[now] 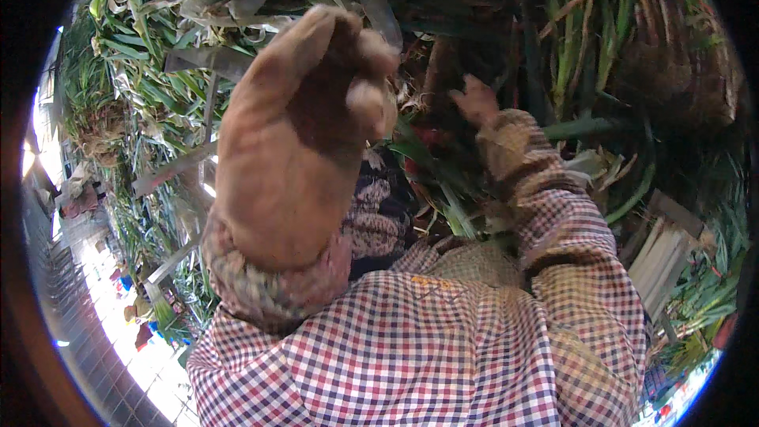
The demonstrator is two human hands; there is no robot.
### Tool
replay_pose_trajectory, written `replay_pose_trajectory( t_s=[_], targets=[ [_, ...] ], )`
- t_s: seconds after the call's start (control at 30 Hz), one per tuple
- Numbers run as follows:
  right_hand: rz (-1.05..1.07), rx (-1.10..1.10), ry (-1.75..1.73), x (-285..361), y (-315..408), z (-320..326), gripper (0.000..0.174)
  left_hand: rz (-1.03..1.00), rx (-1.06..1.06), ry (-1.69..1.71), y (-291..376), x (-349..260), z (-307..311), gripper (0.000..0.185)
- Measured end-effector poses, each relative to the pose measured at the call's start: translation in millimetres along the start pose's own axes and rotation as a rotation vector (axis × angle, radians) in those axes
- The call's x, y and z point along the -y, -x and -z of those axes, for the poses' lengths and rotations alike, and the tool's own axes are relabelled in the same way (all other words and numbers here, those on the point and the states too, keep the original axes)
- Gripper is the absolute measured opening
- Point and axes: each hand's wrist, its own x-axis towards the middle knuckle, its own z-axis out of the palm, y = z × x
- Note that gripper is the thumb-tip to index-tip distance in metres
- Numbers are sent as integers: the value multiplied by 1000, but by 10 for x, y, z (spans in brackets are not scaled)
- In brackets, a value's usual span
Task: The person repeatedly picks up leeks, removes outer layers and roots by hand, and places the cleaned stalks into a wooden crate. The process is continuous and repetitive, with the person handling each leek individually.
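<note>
My left hand (296,148) is raised close to the camera, slightly blurred. Its fingers are curled around a shadowed hollow, and I see nothing held there. Lower and farther off, my right hand (479,102) reaches into the dark middle of the plant pile, beside a brownish stalk (436,68). Shadow and blur hide whether its fingers grip anything. Green onion-like leaves (442,181) lie below and between the hands. Patterned dark cloth (376,213) shows just right of my left wrist.
Heaped green leaves (148,18) fill the upper left. Long green stalks (563,59) and a brownish bunch of stems (670,65) stand at the upper right. Grey bars (175,169) cross the left side. A slatted wooden piece (661,261) is by my right elbow. Paving (118,356) shows lower left.
</note>
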Motion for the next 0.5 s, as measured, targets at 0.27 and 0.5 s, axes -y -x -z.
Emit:
replay_pose_trajectory(
  t_s=[0.27,0.5],
  targets=[
    [102,-297,-139,-15,-523,-588,75,116,-189,-78,36,116,-430,23],
    [-71,69,-281,-444,168,839,55,184,-209,-135,-15,183,-472,22]
  ],
)
